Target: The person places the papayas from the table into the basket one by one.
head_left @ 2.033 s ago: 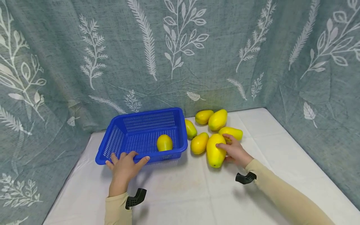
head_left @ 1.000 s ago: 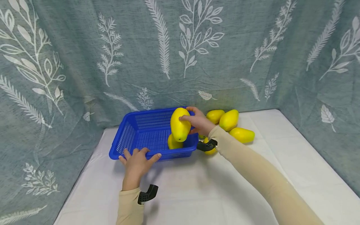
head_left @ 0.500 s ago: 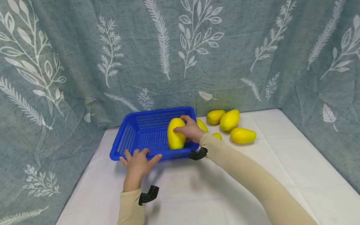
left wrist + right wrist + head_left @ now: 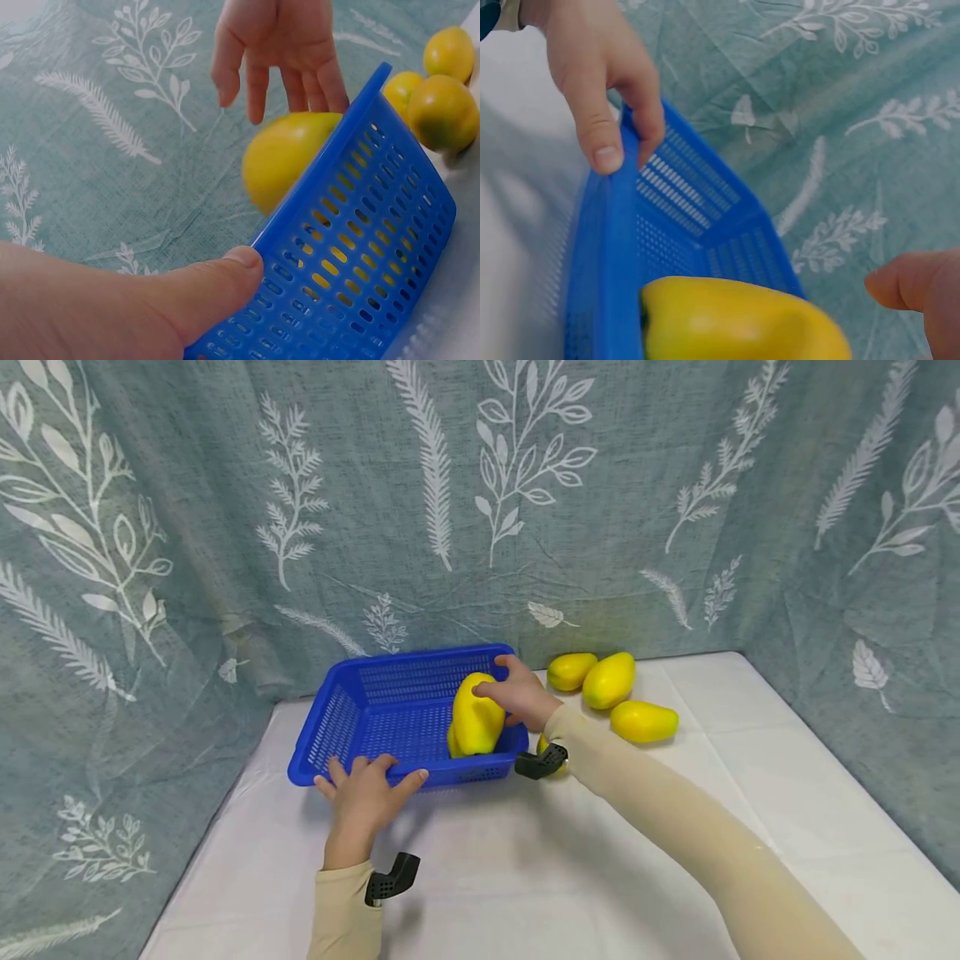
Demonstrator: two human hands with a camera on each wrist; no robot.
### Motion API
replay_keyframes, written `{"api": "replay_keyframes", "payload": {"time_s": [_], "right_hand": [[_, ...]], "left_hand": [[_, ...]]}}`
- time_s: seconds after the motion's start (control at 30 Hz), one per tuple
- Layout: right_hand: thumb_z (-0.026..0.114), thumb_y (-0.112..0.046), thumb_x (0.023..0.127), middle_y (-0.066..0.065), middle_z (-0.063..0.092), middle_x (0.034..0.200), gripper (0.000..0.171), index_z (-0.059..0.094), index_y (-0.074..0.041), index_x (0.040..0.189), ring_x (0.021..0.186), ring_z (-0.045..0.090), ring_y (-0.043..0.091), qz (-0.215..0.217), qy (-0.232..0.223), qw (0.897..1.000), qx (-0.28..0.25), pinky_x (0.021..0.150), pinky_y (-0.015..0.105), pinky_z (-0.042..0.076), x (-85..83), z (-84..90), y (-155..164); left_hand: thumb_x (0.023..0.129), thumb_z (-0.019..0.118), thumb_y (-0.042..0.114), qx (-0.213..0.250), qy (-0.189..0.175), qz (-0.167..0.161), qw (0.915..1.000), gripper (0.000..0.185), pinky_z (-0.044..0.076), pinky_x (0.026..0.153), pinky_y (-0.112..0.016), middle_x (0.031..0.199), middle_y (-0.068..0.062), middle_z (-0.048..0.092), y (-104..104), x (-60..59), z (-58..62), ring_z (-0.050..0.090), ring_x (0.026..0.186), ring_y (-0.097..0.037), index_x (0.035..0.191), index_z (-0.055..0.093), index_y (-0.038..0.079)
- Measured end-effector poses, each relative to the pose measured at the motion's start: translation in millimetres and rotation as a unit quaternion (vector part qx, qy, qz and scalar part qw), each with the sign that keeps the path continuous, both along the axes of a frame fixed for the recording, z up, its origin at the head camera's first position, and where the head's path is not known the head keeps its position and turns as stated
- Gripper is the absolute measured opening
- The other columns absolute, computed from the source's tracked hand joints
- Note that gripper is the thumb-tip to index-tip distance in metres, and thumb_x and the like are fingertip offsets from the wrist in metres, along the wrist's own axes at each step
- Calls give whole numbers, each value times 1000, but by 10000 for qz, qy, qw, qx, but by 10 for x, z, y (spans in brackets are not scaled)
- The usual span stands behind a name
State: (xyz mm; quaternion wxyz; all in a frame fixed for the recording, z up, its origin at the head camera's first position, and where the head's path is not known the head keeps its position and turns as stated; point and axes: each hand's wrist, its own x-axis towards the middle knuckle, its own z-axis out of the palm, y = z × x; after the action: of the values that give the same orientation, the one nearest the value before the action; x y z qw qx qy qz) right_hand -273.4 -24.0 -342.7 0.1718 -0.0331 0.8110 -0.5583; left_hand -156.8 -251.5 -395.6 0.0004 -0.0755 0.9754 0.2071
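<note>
A patterned curtain (image 4: 480, 510) hangs behind a white tabletop (image 4: 675, 827) that carries a blue basket (image 4: 360, 727) at the back left. Inside the basket, against its right wall, a large yellow fruit (image 4: 477, 720) stands nearly upright, its long axis running top to bottom and leaning slightly left, with a smaller fruit (image 4: 452, 745) partly hidden behind its base. The right hand (image 4: 521, 695) lies just to the right of and above the large fruit, fingers loosely spread; its fingertips seem to rest on the top, though contact is hard to tell. The left hand (image 4: 367, 793) grips the basket's near rim, thumb curled over the edge, farther from the fruit. Three more fruits (image 4: 611, 681) lie well to the right. Half a second ago the right hand was wrapped round the fruit lower in the basket; now the fingers have loosened and lifted.
</note>
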Motion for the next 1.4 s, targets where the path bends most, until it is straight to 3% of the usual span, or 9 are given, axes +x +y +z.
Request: {"api": "replay_keyframes", "payload": {"time_s": [0.37,0.53,0.77,1.0,1.4], "right_hand": [[64,-25,100,18,35,162,73,24,-14,161,149,37,41,-38,-334,9982,-492,108,62,47,-39,127,490],[60,-25,100,20,31,164,74,22,-13,162,149,36,44,-276,-384,9984,-322,109,58,48,-82,142,992],[52,-29,105,23,12,170,78,5,-11,165,153,25,48,-697,-511,9960,-206,113,55,45,-80,97,1876],[50,-30,106,27,1,170,83,-6,-10,164,154,18,52,-1114,-697,9912,-142,115,57,42,-56,-127,2367],[47,-31,107,30,-1,169,82,-6,-6,163,152,22,54,-1390,-1147,9832,-279,114,57,43,9,-635,2444]], "left_hand": [[95,61,56,18,11,-63,10000,71,-6,108,-87,142,-40,48,2,-1,2,1,143,-74,138,59,0],[95,62,56,19,11,-80,10000,73,-6,107,-88,142,-41,47,16,-6,0,0,142,-75,140,57,-2],[94,61,58,-40,-3,-129,9999,75,-5,107,-88,142,-41,46,3,-15,-6,1,142,-76,138,58,-3],[94,59,61,-53,-90,-132,9999,78,-6,106,-88,145,-42,43,-35,-19,13,-1,142,-76,141,55,-3],[94,59,60,14,-63,-178,9998,78,-7,106,-88,142,-42,45,6,-16,-18,-1,142,-76,139,57,-4]]}}
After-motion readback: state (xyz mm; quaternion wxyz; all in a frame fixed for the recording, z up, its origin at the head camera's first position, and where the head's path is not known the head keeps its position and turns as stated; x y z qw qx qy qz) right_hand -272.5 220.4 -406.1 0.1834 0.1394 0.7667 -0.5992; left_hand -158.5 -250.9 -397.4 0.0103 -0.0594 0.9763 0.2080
